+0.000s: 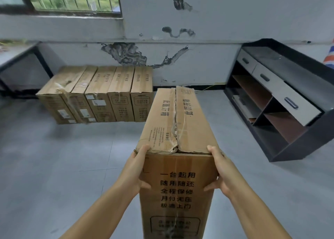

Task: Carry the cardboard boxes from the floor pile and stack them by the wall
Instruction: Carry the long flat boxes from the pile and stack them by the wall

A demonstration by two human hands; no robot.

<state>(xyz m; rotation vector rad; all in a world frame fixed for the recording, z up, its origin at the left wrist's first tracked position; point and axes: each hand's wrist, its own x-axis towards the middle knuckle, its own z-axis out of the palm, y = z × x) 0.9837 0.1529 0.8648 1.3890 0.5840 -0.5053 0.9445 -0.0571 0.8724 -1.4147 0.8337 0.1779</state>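
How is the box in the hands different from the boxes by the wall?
The carried box is gripped by the left hand and right hand, off the floor; the row of boxes rests on the floor against the wall. The carried box's top seam is torn and crumpled; the row's tops look flatter. All are long brown cardboard with black print.

Long brown cardboard box (178,139), taped top seam torn, held up lengthwise; 5 boxes (101,94) in row against wall.

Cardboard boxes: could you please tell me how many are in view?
6: five in a row by the wall, one carried box between both hands. Others may sit out of frame.
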